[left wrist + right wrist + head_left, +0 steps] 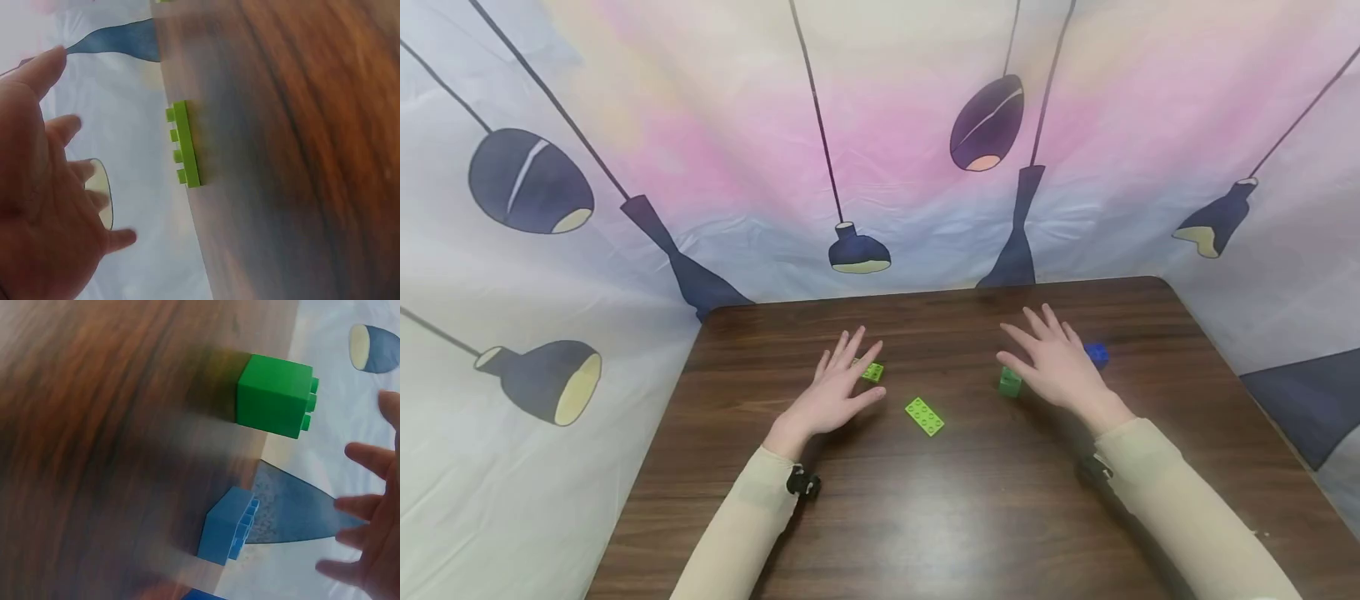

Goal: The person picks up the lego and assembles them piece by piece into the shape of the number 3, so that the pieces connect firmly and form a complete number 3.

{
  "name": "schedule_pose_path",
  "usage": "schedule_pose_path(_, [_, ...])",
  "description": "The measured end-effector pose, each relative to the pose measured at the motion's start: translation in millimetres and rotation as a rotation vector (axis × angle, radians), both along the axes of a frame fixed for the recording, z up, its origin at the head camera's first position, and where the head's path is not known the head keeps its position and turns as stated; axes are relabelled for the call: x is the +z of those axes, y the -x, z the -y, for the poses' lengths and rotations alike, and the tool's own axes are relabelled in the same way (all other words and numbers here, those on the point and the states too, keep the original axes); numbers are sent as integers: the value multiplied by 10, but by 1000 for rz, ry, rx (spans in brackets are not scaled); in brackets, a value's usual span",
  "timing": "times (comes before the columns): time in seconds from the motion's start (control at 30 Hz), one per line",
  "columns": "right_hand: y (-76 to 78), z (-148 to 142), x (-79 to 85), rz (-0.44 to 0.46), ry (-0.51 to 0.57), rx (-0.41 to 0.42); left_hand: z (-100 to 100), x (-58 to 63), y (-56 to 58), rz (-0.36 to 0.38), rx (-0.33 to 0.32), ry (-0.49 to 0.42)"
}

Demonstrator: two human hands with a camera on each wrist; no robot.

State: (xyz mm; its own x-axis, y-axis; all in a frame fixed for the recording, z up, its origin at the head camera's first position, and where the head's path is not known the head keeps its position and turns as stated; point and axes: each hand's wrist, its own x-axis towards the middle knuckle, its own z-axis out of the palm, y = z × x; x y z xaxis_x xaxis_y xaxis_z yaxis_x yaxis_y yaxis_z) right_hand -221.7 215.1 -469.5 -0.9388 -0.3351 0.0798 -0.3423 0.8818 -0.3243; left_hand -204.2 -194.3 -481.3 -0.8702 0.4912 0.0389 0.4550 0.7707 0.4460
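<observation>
My left hand (829, 396) hovers over the left of the table with fingers spread and holds nothing. Its fingertips partly cover a lime-green toy brick (873, 372); a longer lime-green brick (924, 417) with two rows of studs lies to the right of the thumb. The left wrist view shows a lime brick (187, 147) side on. My right hand (1060, 367) is likewise spread and without anything in it, above a green brick (1010, 382) and beside a blue brick (1097, 355). Between those two, a lighter blue brick (225, 528) appears in the right wrist view, hidden by the hand from above.
The brown wooden table (925, 517) has rounded far corners. Behind it and at both sides hangs a pale cloth (760, 150) printed with dark lamps. A small black device (803, 482) is strapped at the left wrist.
</observation>
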Motion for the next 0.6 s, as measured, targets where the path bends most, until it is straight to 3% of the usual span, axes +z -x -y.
schedule_pose_path(0.37, [-47, -158, -2, 77, 297, 55, -172, -13, -61, 108, -43, -283])
schedule_pose_path(0.6, [-71, -241, 34, 127, 377, 41, -395, -38, -45, 157, -87, -274])
